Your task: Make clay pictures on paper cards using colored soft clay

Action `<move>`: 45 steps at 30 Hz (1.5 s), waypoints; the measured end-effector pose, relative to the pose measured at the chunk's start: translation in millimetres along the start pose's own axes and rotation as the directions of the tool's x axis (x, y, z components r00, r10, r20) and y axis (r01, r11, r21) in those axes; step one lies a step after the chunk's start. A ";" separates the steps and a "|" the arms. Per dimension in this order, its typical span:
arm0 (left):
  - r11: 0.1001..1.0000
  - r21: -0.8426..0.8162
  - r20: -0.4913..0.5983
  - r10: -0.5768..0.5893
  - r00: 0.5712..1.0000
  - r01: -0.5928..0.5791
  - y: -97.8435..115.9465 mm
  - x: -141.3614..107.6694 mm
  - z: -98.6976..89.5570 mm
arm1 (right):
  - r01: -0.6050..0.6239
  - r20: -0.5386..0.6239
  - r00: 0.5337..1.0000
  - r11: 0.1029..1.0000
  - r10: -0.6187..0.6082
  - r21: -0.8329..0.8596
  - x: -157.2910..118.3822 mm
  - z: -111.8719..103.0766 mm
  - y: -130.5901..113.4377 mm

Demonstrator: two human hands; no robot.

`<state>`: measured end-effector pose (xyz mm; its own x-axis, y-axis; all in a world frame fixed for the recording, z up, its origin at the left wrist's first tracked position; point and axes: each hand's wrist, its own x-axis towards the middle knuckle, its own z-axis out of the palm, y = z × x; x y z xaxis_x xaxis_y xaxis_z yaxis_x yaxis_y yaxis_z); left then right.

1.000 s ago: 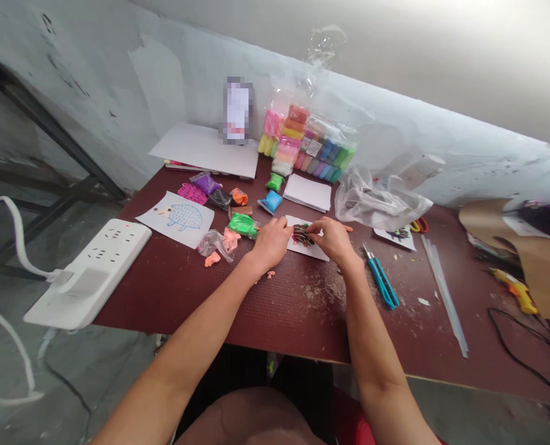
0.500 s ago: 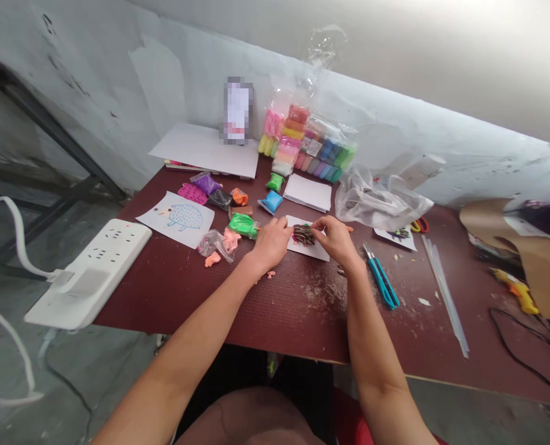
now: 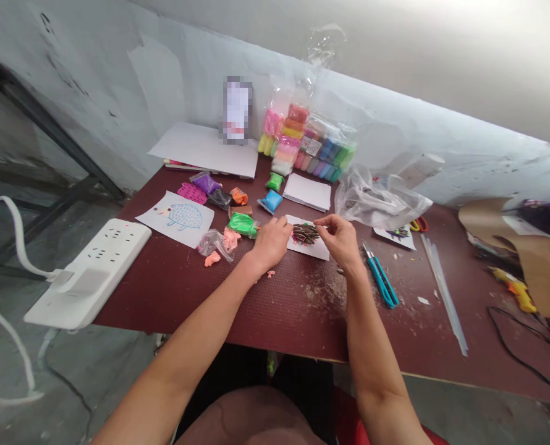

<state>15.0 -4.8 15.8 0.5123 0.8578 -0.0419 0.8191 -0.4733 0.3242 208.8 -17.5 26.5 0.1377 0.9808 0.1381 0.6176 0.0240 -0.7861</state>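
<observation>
A white card (image 3: 319, 250) lies on the table between my hands. On it is a clump of dark, striped, seed-like pieces (image 3: 306, 233), with small spots of pink and green beside them. My left hand (image 3: 272, 240) grips the card's left end with its fingers bent and close together. At the clump's right end my right hand (image 3: 338, 240) is closed in a pinch of thumb and forefinger; whatever is between the tips is too small to make out. A few loose dark pieces (image 3: 340, 270) lie below my right hand.
Left are a hedgehog drawing (image 3: 180, 219), bagged green clay (image 3: 242, 224), peach clay (image 3: 231, 238) and a power strip (image 3: 112, 247). Clay packs (image 3: 303, 148) stand behind. A teal-handled cutting tool (image 3: 382, 281), glue sticks (image 3: 446, 296) and a glue gun (image 3: 513, 287) lie right.
My right hand has shifted slightly right, uncovering more of the dark pieces' right end. My left hand stays nearly where it was on the card.
</observation>
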 end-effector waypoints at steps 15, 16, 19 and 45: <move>0.999 0.032 -0.020 0.014 1.000 -0.013 -0.8 -1.9 0.9 | -0.066 0.015 0.997 0.963 0.072 -0.262 -29.9 -2.5 -5.3; 0.999 0.031 -0.020 0.015 1.000 -0.014 -0.9 -2.0 0.9 | -0.061 0.018 0.997 0.953 0.069 -0.296 -30.3 -2.5 -5.8; 1.000 0.026 -0.010 0.013 1.000 -0.013 -0.7 -2.2 0.0 | -0.065 0.010 0.997 0.925 0.074 -0.375 -28.9 -1.3 -7.4; 1.000 0.007 0.008 0.013 1.000 -0.013 -0.8 -0.9 1.1 | -0.094 0.035 0.988 0.774 0.148 -0.626 -11.4 8.1 -12.8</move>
<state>14.2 -5.5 14.5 0.5247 0.8501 -0.0452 0.8142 -0.4856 0.3182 193.0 -27.4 30.1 0.2006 0.9797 -0.0010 0.9498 -0.1948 -0.2447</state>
